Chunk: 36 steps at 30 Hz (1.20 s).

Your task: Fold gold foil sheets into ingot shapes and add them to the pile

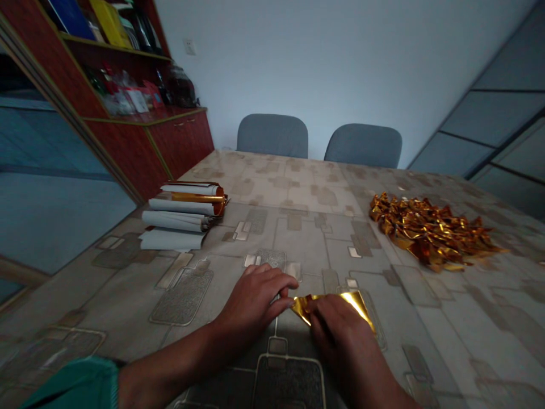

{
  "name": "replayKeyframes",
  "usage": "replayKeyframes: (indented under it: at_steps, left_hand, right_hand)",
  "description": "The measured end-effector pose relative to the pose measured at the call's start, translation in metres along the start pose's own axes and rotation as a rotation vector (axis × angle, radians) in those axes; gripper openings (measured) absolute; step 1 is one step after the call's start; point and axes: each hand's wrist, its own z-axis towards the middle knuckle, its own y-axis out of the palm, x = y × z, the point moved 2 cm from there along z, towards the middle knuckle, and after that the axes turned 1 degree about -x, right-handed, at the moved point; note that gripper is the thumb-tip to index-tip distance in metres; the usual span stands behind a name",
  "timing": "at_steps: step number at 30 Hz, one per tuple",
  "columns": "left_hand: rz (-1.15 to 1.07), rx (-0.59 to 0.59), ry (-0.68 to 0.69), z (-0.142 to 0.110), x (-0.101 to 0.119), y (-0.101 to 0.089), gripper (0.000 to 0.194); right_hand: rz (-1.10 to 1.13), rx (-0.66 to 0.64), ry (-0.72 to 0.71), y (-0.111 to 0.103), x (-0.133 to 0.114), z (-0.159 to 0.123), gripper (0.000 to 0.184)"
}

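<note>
While your right hand [340,335] closes down on a gold foil sheet [355,302] on the table [468,318], your left hand [251,301] stays half-open just beside the sheet, holding nothing; a heap of crumpled foil [426,233] lies to your right.

Dim, cool indoor light overall, palest on the wall [340,57] at 12 o'clock. Deep shadow across the left hand [251,304] and the right hand [340,335] at 6 o'clock. Small hot glints on the gold foil sheet [356,302] just there and on the foil heap [430,233] at 3 o'clock. Strong wide-angle bowing along the cabinet [145,147] at 10 o'clock and the panelled partition [498,113] at 2 o'clock, with softer detail toward the corners.
</note>
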Motion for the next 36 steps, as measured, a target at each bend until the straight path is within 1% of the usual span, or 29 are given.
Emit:
replayKeyframes:
  at_steps: [4, 8, 13, 16, 18, 20, 22, 23, 24, 27, 30, 33, 36]
  left_hand:
    - [0.010, 0.007, -0.001, 0.000, 0.002, -0.001, 0.016]
    - [0.028, 0.023, 0.000, -0.001, 0.003, 0.000, 0.015]
    - [0.078, 0.046, -0.003, -0.001, 0.002, -0.002, 0.007]
    - [0.150, 0.094, 0.026, -0.003, 0.002, -0.004, 0.006]
    - [0.206, 0.166, 0.114, -0.007, 0.005, -0.003, 0.004]
    - [0.242, 0.230, 0.279, -0.012, 0.010, 0.001, 0.013]
    - [0.251, 0.252, 0.441, -0.018, 0.016, 0.008, 0.019]
    - [0.255, 0.250, 0.489, -0.021, 0.018, 0.011, 0.021]
    - [0.264, 0.239, 0.507, -0.023, 0.020, 0.014, 0.021]
    - [0.309, 0.165, 0.484, -0.026, 0.022, 0.020, 0.020]
    - [0.358, 0.073, 0.459, -0.028, 0.023, 0.020, 0.020]
    - [0.380, 0.032, 0.464, -0.030, 0.024, 0.018, 0.024]
    - [0.386, 0.013, 0.462, -0.033, 0.024, 0.017, 0.029]
  right_hand:
    - [-0.067, 0.028, -0.018, 0.001, -0.002, -0.002, 0.016]
    - [-0.087, 0.019, -0.017, 0.002, -0.003, -0.002, 0.015]
    - [-0.129, 0.016, -0.012, 0.002, -0.004, 0.000, 0.016]
    - [-0.176, 0.042, 0.003, -0.001, -0.006, 0.002, 0.018]
    - [-0.187, 0.062, 0.019, -0.003, -0.006, 0.004, 0.018]
    - [-0.164, 0.063, 0.039, -0.004, -0.006, 0.005, 0.018]
    - [-0.130, 0.049, 0.057, -0.004, -0.005, 0.007, 0.016]
    - [-0.120, 0.042, 0.064, -0.004, -0.005, 0.007, 0.016]
    - [-0.116, 0.037, 0.068, -0.003, -0.005, 0.008, 0.015]
    - [-0.124, 0.026, 0.064, -0.004, -0.007, 0.010, 0.016]
    - [-0.144, -0.005, 0.053, -0.005, -0.007, 0.011, 0.018]
    - [-0.164, -0.015, 0.046, -0.006, -0.005, 0.007, 0.022]
    - [-0.193, 0.019, 0.026, -0.006, -0.002, 0.000, 0.026]
